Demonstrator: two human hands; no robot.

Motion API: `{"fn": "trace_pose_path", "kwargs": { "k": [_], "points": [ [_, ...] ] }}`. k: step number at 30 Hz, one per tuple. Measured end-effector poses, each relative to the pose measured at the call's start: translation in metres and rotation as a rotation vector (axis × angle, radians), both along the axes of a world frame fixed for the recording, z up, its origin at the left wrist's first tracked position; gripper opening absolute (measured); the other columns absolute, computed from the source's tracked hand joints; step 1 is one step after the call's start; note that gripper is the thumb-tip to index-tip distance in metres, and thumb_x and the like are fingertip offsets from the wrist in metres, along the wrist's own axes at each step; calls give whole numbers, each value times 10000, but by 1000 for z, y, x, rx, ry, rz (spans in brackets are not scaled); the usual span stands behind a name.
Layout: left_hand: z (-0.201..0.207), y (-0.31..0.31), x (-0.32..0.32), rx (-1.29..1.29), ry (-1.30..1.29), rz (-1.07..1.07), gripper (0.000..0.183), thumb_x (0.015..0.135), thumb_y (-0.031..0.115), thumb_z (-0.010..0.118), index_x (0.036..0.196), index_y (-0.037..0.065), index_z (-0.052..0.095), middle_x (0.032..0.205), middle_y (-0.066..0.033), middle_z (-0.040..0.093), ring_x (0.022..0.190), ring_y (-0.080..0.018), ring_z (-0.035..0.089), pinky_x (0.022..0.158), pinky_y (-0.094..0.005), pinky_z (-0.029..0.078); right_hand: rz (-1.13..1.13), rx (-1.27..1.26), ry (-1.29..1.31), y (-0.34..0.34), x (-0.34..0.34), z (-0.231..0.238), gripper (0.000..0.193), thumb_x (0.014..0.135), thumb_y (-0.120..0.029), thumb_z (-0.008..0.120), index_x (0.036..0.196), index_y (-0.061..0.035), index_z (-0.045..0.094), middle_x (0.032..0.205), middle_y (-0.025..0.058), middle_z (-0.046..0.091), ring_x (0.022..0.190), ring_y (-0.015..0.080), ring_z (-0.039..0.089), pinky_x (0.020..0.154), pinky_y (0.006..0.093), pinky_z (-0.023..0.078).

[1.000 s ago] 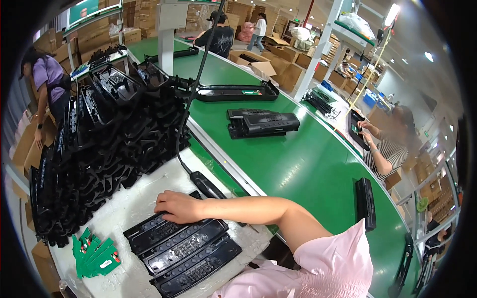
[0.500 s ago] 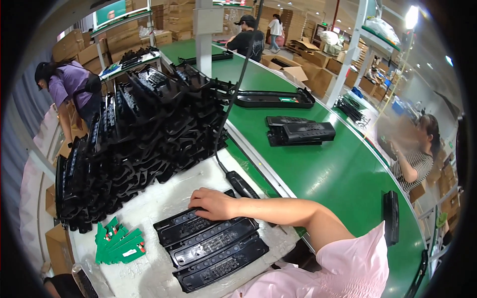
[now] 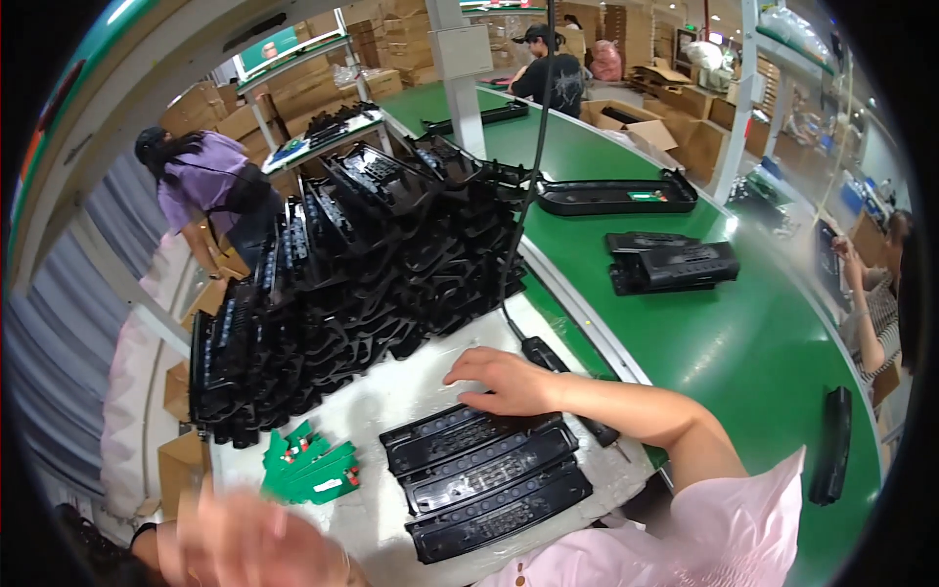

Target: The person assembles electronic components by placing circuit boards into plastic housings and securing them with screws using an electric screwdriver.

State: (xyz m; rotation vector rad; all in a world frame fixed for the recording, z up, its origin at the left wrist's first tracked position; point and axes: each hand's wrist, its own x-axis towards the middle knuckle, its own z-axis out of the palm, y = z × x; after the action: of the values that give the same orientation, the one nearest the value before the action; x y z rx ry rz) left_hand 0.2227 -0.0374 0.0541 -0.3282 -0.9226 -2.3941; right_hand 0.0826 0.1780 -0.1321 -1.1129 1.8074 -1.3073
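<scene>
Three long black plastic panels [image 3: 494, 477] lie side by side on the white foam sheet [image 3: 235, 470]. Just over the far edge of the farthest panel hovers my right hand [image 3: 509, 382], its fingers spread and nothing in them. My left hand [image 3: 249, 543] is at the lower left, near the small green circuit boards [image 3: 318, 468]; motion smears it, so its fingers cannot be read. Partly behind my right forearm lies a black corded tool [image 3: 543, 354] like an electric screwdriver, its thin tip showing beyond the arm.
A big pile of black plastic housings [image 3: 372, 245] rises behind the foam. To the right runs a green conveyor belt [image 3: 685, 338] with stacked black parts [image 3: 675, 262] and a long black tray [image 3: 616, 196]. Other people stand around the line.
My right hand has come up off the farthest panel and its fingers have spread. My left hand has entered at the lower left. The whole view has swung left.
</scene>
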Motion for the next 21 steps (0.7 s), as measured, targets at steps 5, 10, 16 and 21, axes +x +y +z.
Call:
{"fn": "trace_pose_path", "kwargs": {
  "k": [5,10,16,21],
  "points": [
    [-69,23,-199,-1718,-541,311,357,726,124,660,1063,82,549,860,-58,528,734,-149,547,634,-241,453,-83,64,-56,24,-13,-5,291,801,-153,554,1053,-7,557,1014,140,546,970,287,525,846,340,425],
    [-95,22,-261,-2169,-317,133,456,672,224,701,1086,134,534,969,-103,548,856,-315,568,706,-387,472,-181,34,-100,36,-4,7,267,788,-127,579,1018,9,571,987,149,557,914,297,549,801,334,450],
    [-106,23,-279,-2253,-87,296,160,724,16,522,873,75,513,904,-110,543,748,-318,590,592,-382,499,-245,132,-97,58,-12,12,246,773,-101,598,997,0,582,947,130,565,834,244,582,728,313,476],
    [-67,4,-241,-1908,67,517,236,639,-118,538,821,29,506,968,-121,531,839,-289,566,705,-315,481,-330,140,-32,77,-23,14,250,774,-110,596,1009,-27,585,926,119,562,809,229,576,695,306,467]
  ]
}}
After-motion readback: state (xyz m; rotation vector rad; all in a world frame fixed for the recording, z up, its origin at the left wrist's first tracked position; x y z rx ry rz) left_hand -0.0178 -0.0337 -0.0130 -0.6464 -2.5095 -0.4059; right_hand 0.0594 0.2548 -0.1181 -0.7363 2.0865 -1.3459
